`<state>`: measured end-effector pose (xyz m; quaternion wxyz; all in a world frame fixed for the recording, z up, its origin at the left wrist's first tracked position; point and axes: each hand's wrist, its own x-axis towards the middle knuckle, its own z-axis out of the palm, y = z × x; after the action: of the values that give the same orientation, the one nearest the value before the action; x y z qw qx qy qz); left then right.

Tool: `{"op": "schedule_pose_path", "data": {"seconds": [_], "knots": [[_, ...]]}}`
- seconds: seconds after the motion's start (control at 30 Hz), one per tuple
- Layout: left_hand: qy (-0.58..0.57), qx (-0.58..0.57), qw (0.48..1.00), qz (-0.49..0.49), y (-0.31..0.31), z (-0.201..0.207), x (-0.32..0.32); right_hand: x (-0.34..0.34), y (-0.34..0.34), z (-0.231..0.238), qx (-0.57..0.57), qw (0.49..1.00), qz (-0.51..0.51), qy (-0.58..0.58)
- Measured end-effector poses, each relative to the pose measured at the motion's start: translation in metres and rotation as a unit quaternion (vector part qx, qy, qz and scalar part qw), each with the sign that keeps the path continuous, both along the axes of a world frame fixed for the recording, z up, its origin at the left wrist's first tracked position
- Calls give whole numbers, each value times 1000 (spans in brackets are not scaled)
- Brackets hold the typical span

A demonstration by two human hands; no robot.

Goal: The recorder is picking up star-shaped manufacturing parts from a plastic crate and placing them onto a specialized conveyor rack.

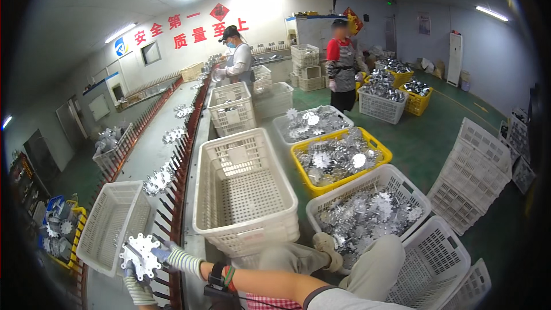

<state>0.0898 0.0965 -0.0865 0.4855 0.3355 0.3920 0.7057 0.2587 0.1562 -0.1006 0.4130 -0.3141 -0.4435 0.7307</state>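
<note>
Over the near end of the line, a silver toothed metal plate (139, 257) with scalloped edges and small holes is between my hands; more plates may be beneath it, but I cannot make out how many. My left hand (138, 285), in a striped glove with grey fingers, grips its lower edge from the near side. From the right, my right hand (179, 258), gloved alike, closes on its other edge. A white crate (112, 192) stands just beyond my hands on the line. Farther along lie clusters of similar plates (159, 180).
Upright dark rods (171, 218) edge the line. An empty white crate (244, 225) sits on my right; beyond it a yellow crate (304, 175) and a white crate (321, 205) hold metal parts. Stacked crates (470, 175) stand far right. One person (238, 60) works at the line; another (342, 69) stands behind.
</note>
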Motion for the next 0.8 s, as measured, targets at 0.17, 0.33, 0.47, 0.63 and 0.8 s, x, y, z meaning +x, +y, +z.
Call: {"op": "schedule_pose_path", "data": {"seconds": [0.17, 0.33, 0.47, 0.63, 0.8], "knots": [[103, -20, 978, 181, -61, 31, 22, -78, -12, -24, 157, 974, -100, 127], [309, 198, 861, 352, -117, 145, 101, 25, -105, 117, 205, 967, -120, 93], [509, 212, 801, 235, -105, 131, 113, 98, -120, 133, 282, 929, -165, 174], [112, 247, 942, -195, -51, 93, 171, 271, -128, 17, 324, 711, -537, -318], [145, 103, 963, -203, -42, 48, 179, 338, -140, -35, -147, 604, -757, 198]]}}
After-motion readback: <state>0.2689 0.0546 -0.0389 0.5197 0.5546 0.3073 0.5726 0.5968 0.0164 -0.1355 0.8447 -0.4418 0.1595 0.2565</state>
